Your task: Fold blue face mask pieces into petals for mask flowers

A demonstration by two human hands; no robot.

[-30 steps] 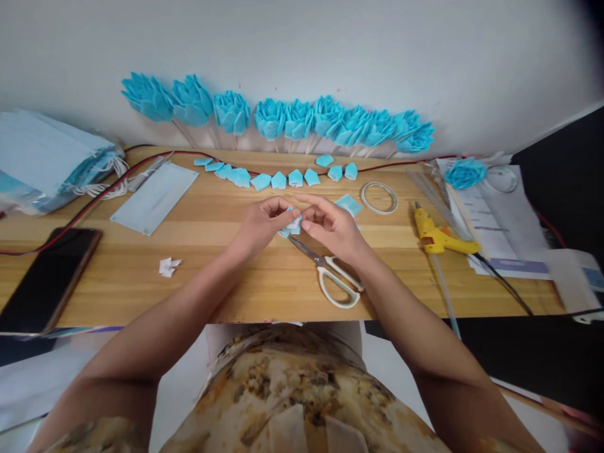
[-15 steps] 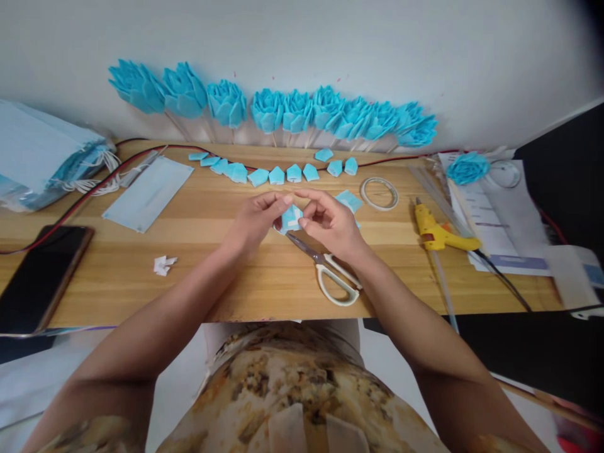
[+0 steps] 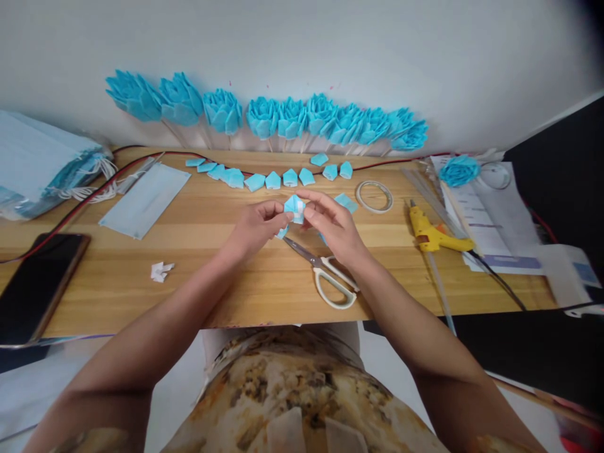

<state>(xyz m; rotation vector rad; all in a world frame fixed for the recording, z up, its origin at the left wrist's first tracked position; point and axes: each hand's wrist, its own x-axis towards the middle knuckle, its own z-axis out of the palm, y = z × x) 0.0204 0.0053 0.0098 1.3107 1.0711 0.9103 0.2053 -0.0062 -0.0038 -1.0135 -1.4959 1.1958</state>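
Between my two hands is a small blue piece of mask fabric (image 3: 294, 205), its upper corners folded to a point, with white tape strips on it. My left hand (image 3: 259, 228) pinches its left side, and my right hand (image 3: 333, 225) grips the right side with thumb and fingers. Just below lie scissors (image 3: 315, 262) with white handles, their tips by a blue scrap under my left fingers. Behind the hands runs a row of folded blue petals (image 3: 272, 180). A blue fabric square (image 3: 346, 202) lies beyond my right hand, beside a roll of tape (image 3: 374, 196).
Several blue fabric flowers (image 3: 263, 117) on sticks lean against the wall. At right are a yellow glue gun (image 3: 434, 235), papers and another flower (image 3: 459, 171). At left are a flat face mask (image 3: 145, 200), a mask pile (image 3: 42, 160), a phone (image 3: 40, 280) and white scraps (image 3: 161, 272).
The blue piece has turned upright between my fingers, and its pointed folded top now shows. My right fingers have straightened along its right side. The view has shifted slightly.
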